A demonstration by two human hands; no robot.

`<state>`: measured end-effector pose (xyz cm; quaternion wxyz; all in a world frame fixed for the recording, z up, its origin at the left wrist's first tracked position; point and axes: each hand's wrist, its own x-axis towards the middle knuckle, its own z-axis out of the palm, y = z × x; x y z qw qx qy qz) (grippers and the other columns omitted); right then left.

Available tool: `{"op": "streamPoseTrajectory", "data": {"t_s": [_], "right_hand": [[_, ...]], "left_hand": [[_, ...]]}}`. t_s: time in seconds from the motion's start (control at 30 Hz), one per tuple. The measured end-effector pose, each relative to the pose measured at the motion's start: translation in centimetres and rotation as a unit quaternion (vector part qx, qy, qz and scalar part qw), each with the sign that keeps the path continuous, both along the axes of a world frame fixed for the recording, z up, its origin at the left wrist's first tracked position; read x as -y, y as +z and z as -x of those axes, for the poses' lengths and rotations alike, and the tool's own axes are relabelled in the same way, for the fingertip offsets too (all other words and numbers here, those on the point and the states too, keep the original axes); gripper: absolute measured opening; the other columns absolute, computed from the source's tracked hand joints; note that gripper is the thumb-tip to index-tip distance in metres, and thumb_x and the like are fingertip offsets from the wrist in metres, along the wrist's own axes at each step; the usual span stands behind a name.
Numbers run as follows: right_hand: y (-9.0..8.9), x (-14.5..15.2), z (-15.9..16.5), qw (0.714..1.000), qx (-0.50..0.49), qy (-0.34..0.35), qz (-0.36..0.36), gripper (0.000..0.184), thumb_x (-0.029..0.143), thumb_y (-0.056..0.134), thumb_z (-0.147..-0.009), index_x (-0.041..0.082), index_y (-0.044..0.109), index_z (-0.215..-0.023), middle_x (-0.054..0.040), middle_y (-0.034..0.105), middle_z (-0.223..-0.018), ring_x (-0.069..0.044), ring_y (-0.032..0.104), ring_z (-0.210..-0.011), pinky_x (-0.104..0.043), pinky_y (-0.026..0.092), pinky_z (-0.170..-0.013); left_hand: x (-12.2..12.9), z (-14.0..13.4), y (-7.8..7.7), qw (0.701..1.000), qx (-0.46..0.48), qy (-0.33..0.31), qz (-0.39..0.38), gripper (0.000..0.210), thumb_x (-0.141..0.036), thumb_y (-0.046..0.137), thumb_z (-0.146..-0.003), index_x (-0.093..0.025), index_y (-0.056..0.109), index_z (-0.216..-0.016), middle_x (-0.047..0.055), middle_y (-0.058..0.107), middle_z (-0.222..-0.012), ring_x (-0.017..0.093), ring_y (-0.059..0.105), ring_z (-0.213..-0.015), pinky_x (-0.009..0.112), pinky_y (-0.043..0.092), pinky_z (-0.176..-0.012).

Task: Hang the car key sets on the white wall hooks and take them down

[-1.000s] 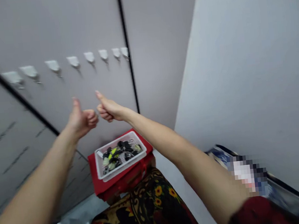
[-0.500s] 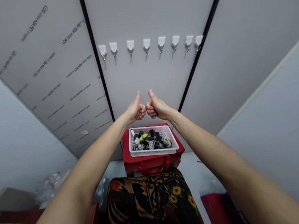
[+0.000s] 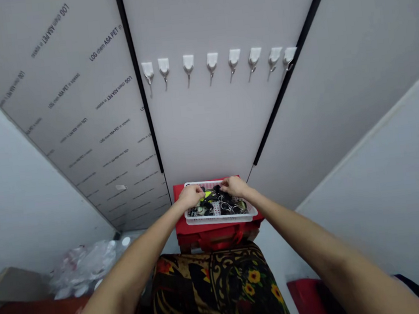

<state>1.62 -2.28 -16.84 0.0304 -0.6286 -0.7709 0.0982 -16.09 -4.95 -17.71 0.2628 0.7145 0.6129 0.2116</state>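
a white plastic basket (image 3: pixel 221 219) sits on a red bag (image 3: pixel 188 238), its back side near a plain grey wall panel (image 3: pixel 207 137). inside lies a jumble of small black, yellow and pale items (image 3: pixel 229 207), metal rings among them. the left hand (image 3: pixel 192 196) reaches over the basket's left end, thumb and fingers bent close together beside the yellow patch. the right hand (image 3: pixel 233 186) comes over the back rim, fingers curled down at a black piece. whether either has a grip cannot be told.

above, eight white hooks (image 3: pixel 188 62) run in a row, the rightmost overlapping a black strip (image 3: pixel 278 105). a matching strip edges the panel on the left, and beyond it a grey panel (image 3: pixel 87 102) carries slanting rows of dark print. pale walls close in on both sides. pale floor (image 3: pixel 272 235) shows beside the bag. floral-patterned cloth (image 3: pixel 215 286) covers the lap below, and crumpled clear plastic (image 3: pixel 93 261) lies to the left.
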Motion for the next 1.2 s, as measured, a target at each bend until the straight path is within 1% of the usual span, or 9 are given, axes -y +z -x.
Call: {"op": "streamPoseTrajectory", "data": {"t_s": [0.17,0.37,0.5,0.67,0.77,0.87,0.97,1.1,1.2], "right_hand": [[-0.6,0.2,0.4,0.998,0.053,-0.020,0.007,0.025,0.018,0.042,-0.060,0.020,0.059,-0.079,-0.0088,0.059,-0.079,-0.018,0.052,-0.074,-0.023,0.034,-0.057],[0.0,0.7,-0.5,0.998,0.050,0.040,-0.017,0.021,0.019,0.037,-0.064,0.018,0.057,-0.070,-0.0056,0.059,-0.070,-0.014,0.051,-0.066,-0.020,0.030,-0.051],[1.8,1.0,-0.4,0.996,0.034,0.077,-0.014,0.019,0.021,0.037,-0.066,0.016,0.055,-0.069,-0.0052,0.057,-0.065,-0.011,0.049,-0.059,-0.019,0.029,-0.049],[5.3,1.6,0.6,0.985,-0.054,0.161,0.043,0.018,0.021,0.036,-0.067,0.013,0.052,-0.065,-0.0037,0.055,-0.059,-0.009,0.046,-0.053,-0.018,0.030,-0.047],[7.1,1.8,1.4,0.969,-0.151,0.170,0.096,0.017,0.023,0.038,-0.066,0.012,0.051,-0.062,-0.0014,0.053,-0.053,-0.008,0.045,-0.048,-0.018,0.032,-0.046],[8.0,1.9,2.1,0.946,-0.284,0.116,0.107,0.020,0.027,0.037,-0.067,0.011,0.049,-0.070,-0.0010,0.053,-0.056,-0.007,0.047,-0.049,-0.018,0.034,-0.046],[7.7,2.1,3.0,0.911,-0.384,0.096,0.113,0.025,0.028,0.042,-0.064,0.012,0.046,-0.083,-0.0010,0.054,-0.064,-0.006,0.048,-0.053,-0.018,0.036,-0.049],[6.6,2.2,4.7,0.906,-0.387,0.142,0.098,0.022,0.026,0.046,-0.061,0.012,0.048,-0.077,0.0010,0.053,-0.059,-0.005,0.045,-0.048,-0.017,0.035,-0.048],[7.3,1.8,5.9,0.913,-0.370,0.153,0.075,0.020,0.027,0.036,-0.067,0.012,0.049,-0.071,0.0004,0.052,-0.057,-0.005,0.044,-0.045,-0.017,0.034,-0.044]], "left_hand": [[-0.4,-0.7,-0.8,0.999,-0.008,-0.029,-0.016,0.019,-0.031,0.046,-0.058,-0.017,0.058,-0.064,-0.001,0.055,-0.056,0.008,0.044,-0.050,0.017,0.030,-0.046],[-0.4,-0.7,-1.1,0.999,-0.006,-0.030,-0.024,0.018,-0.028,0.046,-0.059,-0.016,0.057,-0.068,0.000,0.056,-0.061,0.009,0.047,-0.056,0.019,0.034,-0.052],[0.1,-1.5,0.1,0.997,0.013,-0.041,-0.068,0.021,-0.027,0.046,-0.061,-0.016,0.055,-0.077,0.002,0.056,-0.073,0.011,0.048,-0.066,0.022,0.036,-0.061],[1.0,-2.8,2.1,0.977,0.032,-0.103,-0.185,0.044,-0.025,0.053,-0.055,-0.017,0.045,-0.098,0.006,0.048,-0.100,0.016,0.041,-0.092,0.027,0.031,-0.078],[1.0,-2.8,3.2,0.976,0.053,-0.126,-0.171,0.036,-0.025,0.050,-0.059,-0.018,0.047,-0.094,0.005,0.052,-0.095,0.016,0.045,-0.086,0.027,0.033,-0.076],[0.5,-2.1,4.1,0.984,0.121,-0.060,-0.120,0.024,-0.024,0.044,-0.063,-0.016,0.052,-0.085,0.003,0.057,-0.079,0.013,0.049,-0.072,0.024,0.037,-0.067],[0.0,-1.0,5.1,0.967,0.239,0.027,-0.081,0.021,-0.024,0.043,-0.063,-0.013,0.052,-0.079,0.002,0.056,-0.070,0.009,0.048,-0.060,0.021,0.039,-0.056],[-0.3,0.6,6.6,0.936,0.331,0.091,-0.074,0.020,-0.025,0.044,-0.062,-0.012,0.051,-0.076,0.002,0.054,-0.068,0.006,0.044,-0.050,0.016,0.035,-0.044],[-0.4,2.1,7.7,0.934,0.330,0.100,-0.099,0.017,-0.023,0.046,-0.060,-0.013,0.051,-0.072,0.001,0.054,-0.064,0.005,0.044,-0.049,0.016,0.035,-0.044]]}}
